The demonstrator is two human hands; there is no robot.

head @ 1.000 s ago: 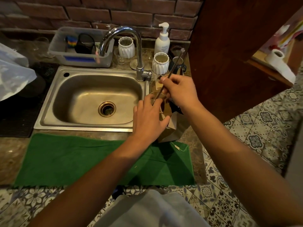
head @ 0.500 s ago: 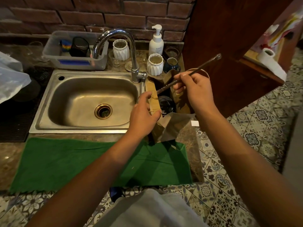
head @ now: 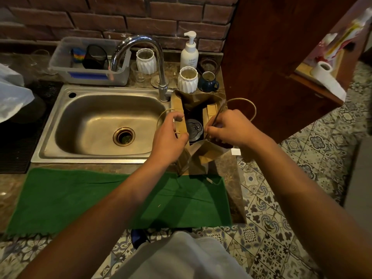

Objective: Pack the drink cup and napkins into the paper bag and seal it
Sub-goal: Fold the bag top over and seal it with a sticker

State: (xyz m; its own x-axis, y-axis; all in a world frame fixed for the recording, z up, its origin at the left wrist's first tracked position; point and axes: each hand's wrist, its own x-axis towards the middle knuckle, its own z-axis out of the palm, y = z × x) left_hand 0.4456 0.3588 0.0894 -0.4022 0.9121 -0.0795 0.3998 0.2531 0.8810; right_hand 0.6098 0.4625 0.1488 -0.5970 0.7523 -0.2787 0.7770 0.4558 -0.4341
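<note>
A brown paper bag [head: 203, 156] stands open on the counter just right of the sink. Inside it stands the drink cup [head: 193, 127], of which I see only the dark lid. My left hand [head: 169, 135] pinches the bag's left rim by its twine handle. My right hand [head: 229, 127] is at the right rim, closed on a long thin stick [head: 219, 111] that slants along the bag's inner right wall. The right handle loop [head: 251, 109] arches behind that hand. A small white sticker [head: 236, 152] lies beside the bag. I see no napkins.
The steel sink [head: 60, 121] and faucet [head: 141, 43] are to the left. A green cloth [head: 100, 198] covers the front counter. White ribbed cups [head: 188, 81], a blue mug [head: 208, 82] and a soap bottle [head: 189, 53] crowd behind the bag. A wooden cabinet [head: 271, 57] stands close on the right.
My right hand brought the stick down from above the bag to its right rim. Both hands spread the bag's mouth, and the cup's lid came into view.
</note>
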